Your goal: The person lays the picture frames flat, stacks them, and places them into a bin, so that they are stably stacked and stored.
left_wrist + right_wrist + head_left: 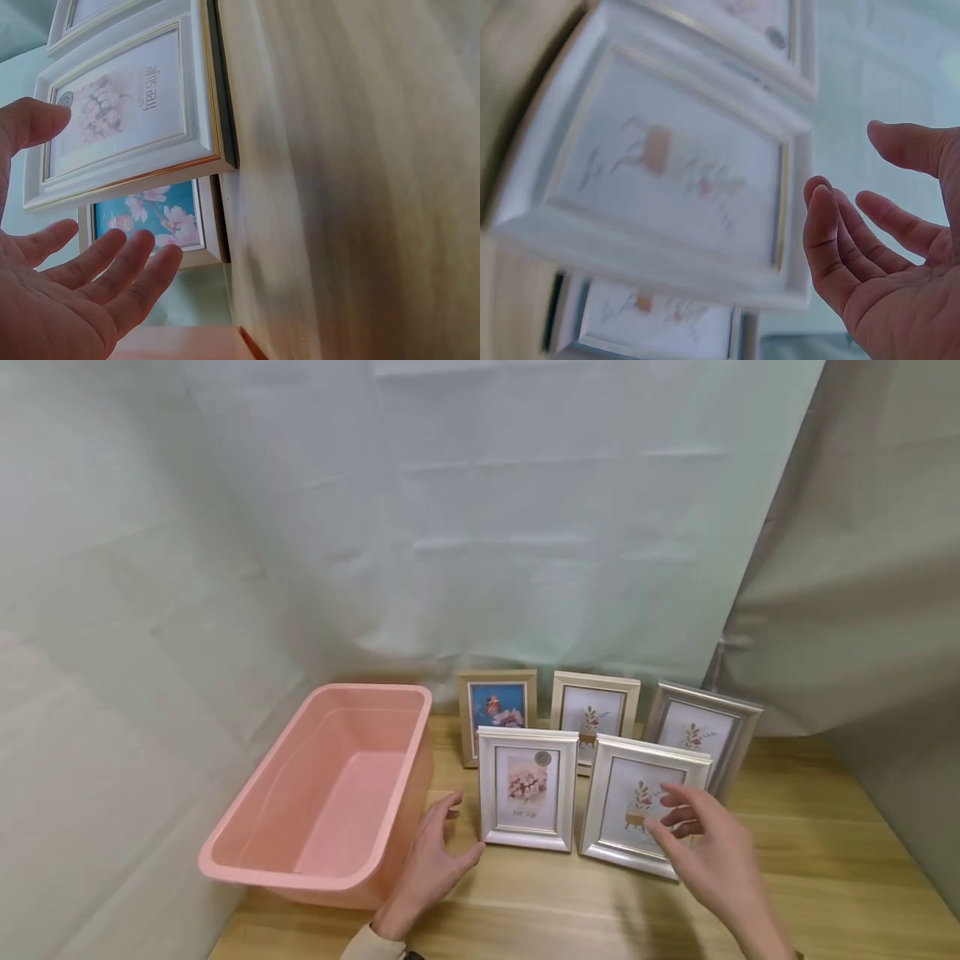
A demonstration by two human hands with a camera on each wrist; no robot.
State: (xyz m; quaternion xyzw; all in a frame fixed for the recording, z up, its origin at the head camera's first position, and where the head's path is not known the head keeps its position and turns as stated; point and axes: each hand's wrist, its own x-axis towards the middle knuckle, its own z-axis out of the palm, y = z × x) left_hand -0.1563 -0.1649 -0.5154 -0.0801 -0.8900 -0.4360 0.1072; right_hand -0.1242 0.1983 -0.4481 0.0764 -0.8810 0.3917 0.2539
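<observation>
In the head view, a floral-print silver-white picture frame (528, 789) and a plant-print silver-white picture frame (626, 781) stand side by side, near, on the wooden table (540, 910). Tan (495, 702), cream (588, 706) and grey-silver frames (701, 722) stand beyond. A pink plastic basin (300, 881) is left. The left hand (431, 864) and right hand (712, 856) flank the near pair; arranging frames seems underway, and gripping one would call for closing fingers on its edges.

In the left wrist view, spread fingers hold nothing; the floral print reads "free style"; its round sticker is illegible.

In the right wrist view, loosely bent fingers, thumb apart, hold nothing.
</observation>
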